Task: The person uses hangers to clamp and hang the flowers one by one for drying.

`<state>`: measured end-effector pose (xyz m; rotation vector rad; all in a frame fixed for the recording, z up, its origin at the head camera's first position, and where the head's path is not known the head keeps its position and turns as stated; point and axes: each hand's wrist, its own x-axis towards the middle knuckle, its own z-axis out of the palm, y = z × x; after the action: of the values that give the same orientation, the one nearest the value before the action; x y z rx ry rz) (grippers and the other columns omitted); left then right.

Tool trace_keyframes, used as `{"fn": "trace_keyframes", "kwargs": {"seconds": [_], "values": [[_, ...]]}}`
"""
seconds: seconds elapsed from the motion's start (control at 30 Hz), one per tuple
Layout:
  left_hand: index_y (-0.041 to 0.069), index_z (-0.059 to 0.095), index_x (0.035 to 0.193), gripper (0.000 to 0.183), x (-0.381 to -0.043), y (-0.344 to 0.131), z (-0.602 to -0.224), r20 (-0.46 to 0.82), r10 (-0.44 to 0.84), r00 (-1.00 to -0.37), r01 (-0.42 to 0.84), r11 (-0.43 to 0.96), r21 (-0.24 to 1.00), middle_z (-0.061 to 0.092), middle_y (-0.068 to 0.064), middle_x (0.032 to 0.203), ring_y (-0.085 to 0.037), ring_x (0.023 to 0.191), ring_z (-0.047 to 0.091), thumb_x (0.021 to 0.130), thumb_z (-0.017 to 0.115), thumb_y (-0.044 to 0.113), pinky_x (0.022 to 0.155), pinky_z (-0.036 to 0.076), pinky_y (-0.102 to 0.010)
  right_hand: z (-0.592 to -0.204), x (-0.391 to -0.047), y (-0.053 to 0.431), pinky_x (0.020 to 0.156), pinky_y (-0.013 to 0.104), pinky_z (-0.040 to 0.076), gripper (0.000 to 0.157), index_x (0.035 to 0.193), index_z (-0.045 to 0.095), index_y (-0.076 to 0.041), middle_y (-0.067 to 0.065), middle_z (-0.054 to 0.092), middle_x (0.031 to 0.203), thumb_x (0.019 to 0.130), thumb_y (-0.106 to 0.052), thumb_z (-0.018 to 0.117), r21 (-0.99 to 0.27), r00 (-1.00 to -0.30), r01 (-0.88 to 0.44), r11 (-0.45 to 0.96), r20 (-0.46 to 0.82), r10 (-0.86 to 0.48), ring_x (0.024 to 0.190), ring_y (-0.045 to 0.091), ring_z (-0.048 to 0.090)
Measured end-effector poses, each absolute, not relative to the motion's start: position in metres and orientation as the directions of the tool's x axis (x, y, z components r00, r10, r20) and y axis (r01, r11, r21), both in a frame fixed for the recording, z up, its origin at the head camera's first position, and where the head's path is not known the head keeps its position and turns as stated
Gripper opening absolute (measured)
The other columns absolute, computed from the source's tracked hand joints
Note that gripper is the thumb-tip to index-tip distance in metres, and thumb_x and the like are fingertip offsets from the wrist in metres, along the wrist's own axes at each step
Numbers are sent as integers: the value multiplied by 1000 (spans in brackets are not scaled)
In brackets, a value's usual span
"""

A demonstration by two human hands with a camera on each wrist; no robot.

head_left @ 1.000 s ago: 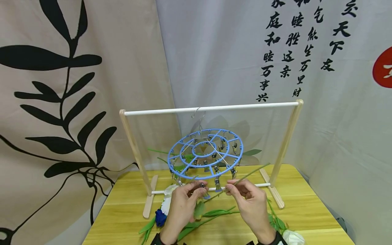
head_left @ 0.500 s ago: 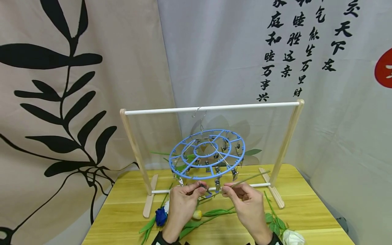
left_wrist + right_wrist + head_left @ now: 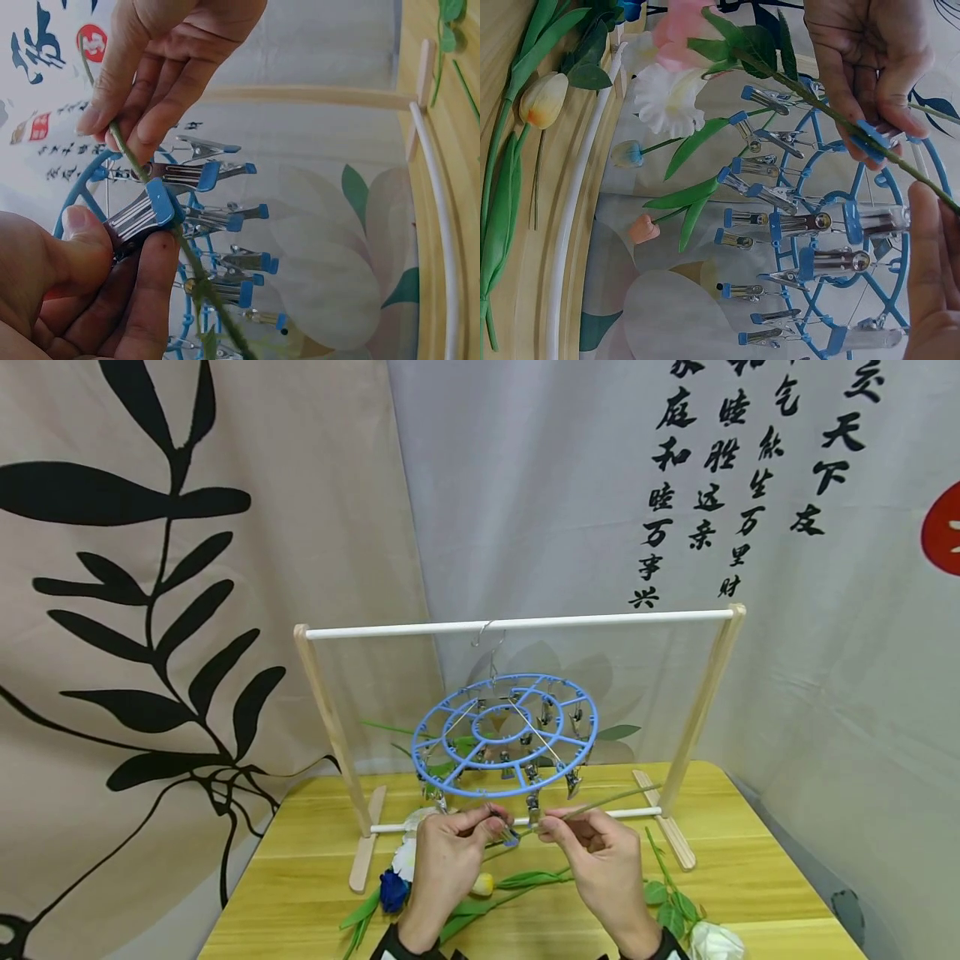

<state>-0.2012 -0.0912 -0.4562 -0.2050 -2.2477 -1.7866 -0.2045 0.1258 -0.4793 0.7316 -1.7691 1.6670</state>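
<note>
Grips, right of a dark blue rose, a silver metal clip with blue tips in the bare left hand. Has a thin green stem slantwise at these tips (cannot tell if clamped), in front of a round blue plastic hanger. Pinches that stem in the bare right hand.

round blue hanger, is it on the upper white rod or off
On: the hanger hangs below the upper white rod, its hook curved over it.

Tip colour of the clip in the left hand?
Blue tip, best seen in the left wrist view.
</note>
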Motion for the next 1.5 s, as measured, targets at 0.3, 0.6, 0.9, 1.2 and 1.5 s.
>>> {"fn": "trace_keyframes", "kwargs": {"seconds": [0.3,0.6,0.9,1.2,1.5], "values": [[12,94,115,11,-201,-91,-455,290,-44,-956,277,190,942,92,-8,110,-13,101,90,108,86,16,88,70,-19,-480,-205,124,72,22,69,26,115,83,3,23,87,100,100,24,74,-656,-657,-754,30,754,-9,88,11,87],[15,89,131,24,-201,-94,-457,274,10,-962,270,199,942,91,-10,122,-18,107,90,112,81,27,93,71,-24,-479,-204,123,83,26,72,28,118,81,6,26,86,103,100,25,73,-655,-656,-755,13,755,-24,91,12,88],[11,86,134,31,-198,-95,-457,254,37,-967,256,174,951,90,-11,123,-13,105,88,108,88,27,88,69,-18,-481,-203,120,81,26,72,31,118,83,2,23,86,106,98,25,77,-646,-646,-763,9,763,-22,90,15,88],[12,87,131,26,-203,-99,-458,259,38,-965,261,226,939,90,-11,122,-13,102,87,109,87,25,85,68,-18,-485,-202,119,83,24,71,33,122,84,-1,20,87,113,96,20,83,-656,-658,-753,47,751,-56,99,9,86],[9,86,132,26,-205,-110,-459,256,34,-966,255,262,931,89,-8,124,-17,107,86,110,85,23,90,67,-16,-489,-200,127,84,25,71,33,126,83,1,15,86,115,96,16,85,-664,-672,-740,103,731,-119,101,10,85]]}}
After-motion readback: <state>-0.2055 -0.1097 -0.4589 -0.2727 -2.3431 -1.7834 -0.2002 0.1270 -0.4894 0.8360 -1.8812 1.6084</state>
